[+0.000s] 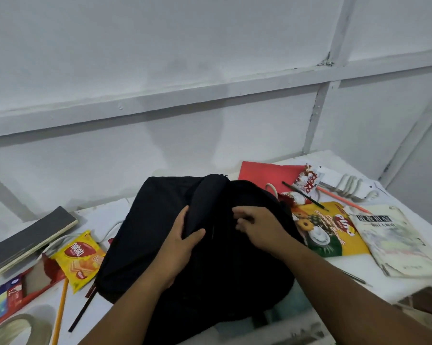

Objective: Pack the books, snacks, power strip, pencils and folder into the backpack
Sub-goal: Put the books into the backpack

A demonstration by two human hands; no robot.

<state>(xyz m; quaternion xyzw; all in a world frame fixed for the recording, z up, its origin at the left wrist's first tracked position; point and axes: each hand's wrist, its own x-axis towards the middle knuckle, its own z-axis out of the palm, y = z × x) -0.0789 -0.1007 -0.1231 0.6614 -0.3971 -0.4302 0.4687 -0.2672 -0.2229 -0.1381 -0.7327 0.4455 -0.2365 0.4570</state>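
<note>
A black backpack (160, 235) is seen lying on a white table (409, 282), its padded strap (205, 205) gripped by the left hand (180, 245), thumb and fingers curled round it. The fabric beside the strap is pinched by the right hand (257, 227), fingers bent. A yellow snack bag (334, 232), a pale book (394, 242), a red folder (267, 175), pencils (304, 196) and a white power strip (347, 188) are spread to the right. A dark book (28, 240) and a wafer packet (80, 260) are laid to the left.

Left hand (182, 241) gripping black fabric, thumb across, right hand (257, 229) pinching with curled fingers, forearms converging
</note>
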